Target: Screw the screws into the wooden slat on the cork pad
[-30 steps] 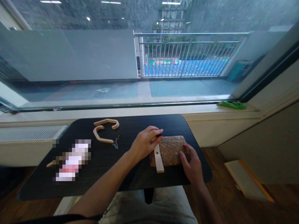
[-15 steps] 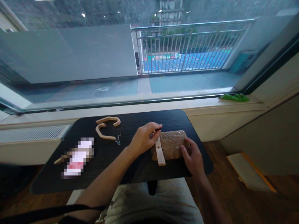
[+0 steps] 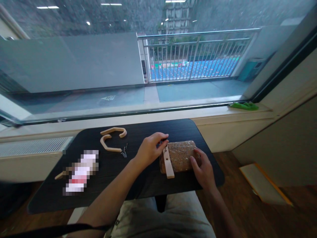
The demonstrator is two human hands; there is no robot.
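A brown speckled block in clear plastic wrap lies on the black table. Across its left end runs a pale wooden strip with a hole in it, its near end jutting past the block. My left hand is closed in a pinch over the strip's far end. Something small and dark shows at its fingertips, too small to make out. With thumb on top and fingers at the edge, my right hand grips the block's right side.
On the black table, two curved wooden hooks lie at the back left beside several screws. A blurred-out packet is at the left. A green cloth rests on the windowsill.
The view has tilted up slightly, so the table sits a little lower in the picture. Both hands keep nearly the same places on the block and strip.
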